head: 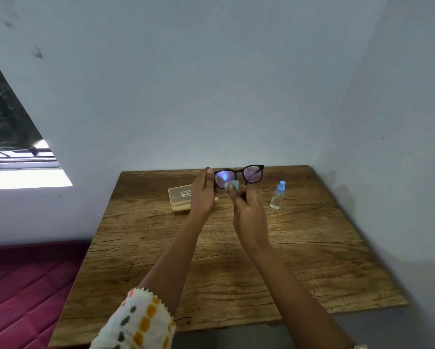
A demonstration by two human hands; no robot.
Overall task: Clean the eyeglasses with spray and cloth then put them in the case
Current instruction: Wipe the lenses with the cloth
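Above the table [211, 260], the right hand [249, 215] pinches the cloth [231, 185] on one lens; at 10 o'clock the left hand [202, 195] grips the eyeglasses [239, 175]. They seem light, fragile: hold the frame. Case [180, 197] at 9, spray bottle [277, 196] at 3.

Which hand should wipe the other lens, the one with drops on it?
The right hand. It already pinches the cloth beside that spotted lens, while the left hand grips the eyeglasses by their far end.

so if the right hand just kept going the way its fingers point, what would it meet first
The right hand points up and away at the eyeglasses; its cloth already seems pressed to the lens, so it meets that first.
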